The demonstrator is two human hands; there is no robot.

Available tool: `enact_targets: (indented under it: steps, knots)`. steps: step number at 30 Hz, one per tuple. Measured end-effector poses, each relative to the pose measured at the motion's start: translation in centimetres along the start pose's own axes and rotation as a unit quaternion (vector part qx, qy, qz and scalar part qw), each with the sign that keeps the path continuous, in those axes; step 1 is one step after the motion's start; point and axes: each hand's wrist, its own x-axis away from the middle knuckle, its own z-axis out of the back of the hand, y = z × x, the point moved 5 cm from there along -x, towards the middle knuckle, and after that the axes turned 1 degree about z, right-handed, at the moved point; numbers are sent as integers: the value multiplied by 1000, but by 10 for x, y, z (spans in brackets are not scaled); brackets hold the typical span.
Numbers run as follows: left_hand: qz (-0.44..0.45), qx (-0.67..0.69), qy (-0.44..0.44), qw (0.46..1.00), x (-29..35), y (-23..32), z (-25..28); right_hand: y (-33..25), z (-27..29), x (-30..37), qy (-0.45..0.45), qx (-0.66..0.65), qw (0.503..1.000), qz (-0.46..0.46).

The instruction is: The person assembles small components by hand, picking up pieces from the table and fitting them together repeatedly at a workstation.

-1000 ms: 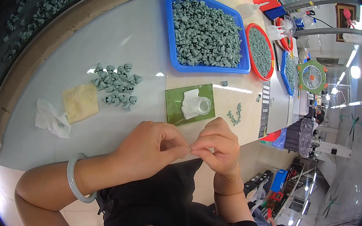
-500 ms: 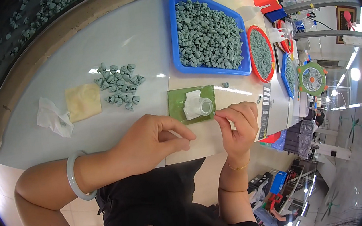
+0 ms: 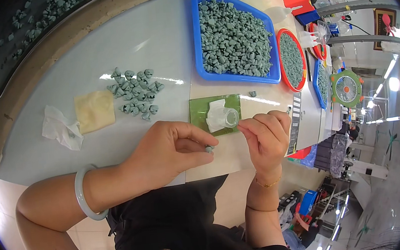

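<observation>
Between the thumb and fingers of my left hand (image 3: 163, 151) sits a small grey-green piece (image 3: 209, 148); part of it is hidden by the fingertips. My right hand (image 3: 269, 139) is closed in a pinch, and whatever its fingertips hold is too small to make out. Those fingertips are beside a small clear cup (image 3: 231, 117), which rests by a folded white tissue (image 3: 215, 115) on a green square mat (image 3: 198, 108). A loose grey-green piece (image 3: 252, 94) lies to the right of the mat. Farther left, several such pieces (image 3: 137, 93) form a cluster.
A blue tray (image 3: 198, 51) heaped with grey-green pieces stands beyond the mat. Right of it is a red round tray (image 3: 283, 73) of similar pieces. A yellow cloth (image 3: 94, 111) and crumpled white tissue (image 3: 59, 127) lie at the left. A green fan (image 3: 346, 87) stands farther right.
My left hand has turned slightly, and the piece between its fingertips now shows. The right hand stays pinched by the clear cup. The whole view has shifted a little.
</observation>
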Motion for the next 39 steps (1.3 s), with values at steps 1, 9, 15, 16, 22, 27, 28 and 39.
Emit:
enact_targets:
  steps: [1, 9, 15, 16, 22, 27, 28, 39]
  knots:
    - [-18, 9, 0, 1000, 0, 1, 0, 0, 1, 0, 6, -8, 1000, -8]
    - [-11, 20, 23, 999, 0, 3, 0, -17, 1, 14, 33, -167, 983, -71]
    - [-19, 12, 16, 1000, 0, 1, 1, -32, -6, 19, 48, -147, 987, -52]
    - [-24, 16, 15, 999, -1, 1, 1, -34, -6, 20, 51, -139, 988, -43]
    - [-20, 9, 13, 1000, 0, 2, 1, -40, -8, 21, 46, -105, 993, 8]
    - [-26, -4, 7, 1000, 1, 3, 1, -41, -7, 22, 36, -80, 994, 65]
    - [-14, -16, -1, 1000, 1, 2, 0, -41, -7, 21, 35, -94, 992, 83]
    - [-38, 45, -44, 997, 1, 3, -4, -32, -10, 21, 10, -229, 973, -22]
